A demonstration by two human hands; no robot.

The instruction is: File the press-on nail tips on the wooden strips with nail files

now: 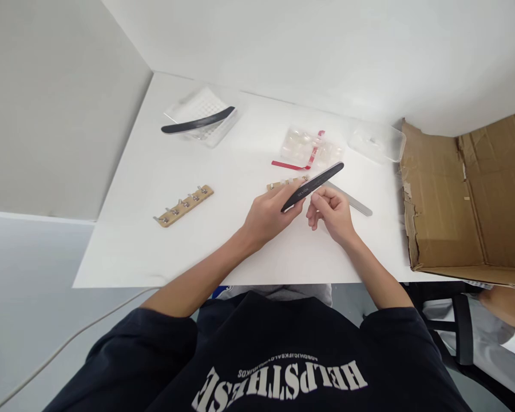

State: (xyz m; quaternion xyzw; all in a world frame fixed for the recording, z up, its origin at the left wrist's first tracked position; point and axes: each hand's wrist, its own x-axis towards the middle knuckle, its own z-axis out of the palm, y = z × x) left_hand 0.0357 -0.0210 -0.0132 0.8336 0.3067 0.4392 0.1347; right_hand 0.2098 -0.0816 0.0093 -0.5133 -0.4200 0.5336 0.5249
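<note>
My left hand (266,218) is closed around the lower end of a black nail file (315,185), which tilts up to the right and has small printing on its face. Close beside it, my right hand (333,214) has curled fingers with the thumb against the index finger; whatever they may pinch is too small to make out. A grey nail file (357,204) lies on the table behind the right hand. Partly covered by my left hand, a wooden strip with small clips (277,185) lies just beyond. Another wooden strip with metal clips (184,207) rests to the left.
A clear case of nail tips (298,144) with red tape (289,166) lies toward the back. Back left, another black file (199,121) rests on a clear plastic box (214,134). A clear lid (380,146) sits beside the open cardboard box (433,217). Another person's arm (504,306) shows lower right.
</note>
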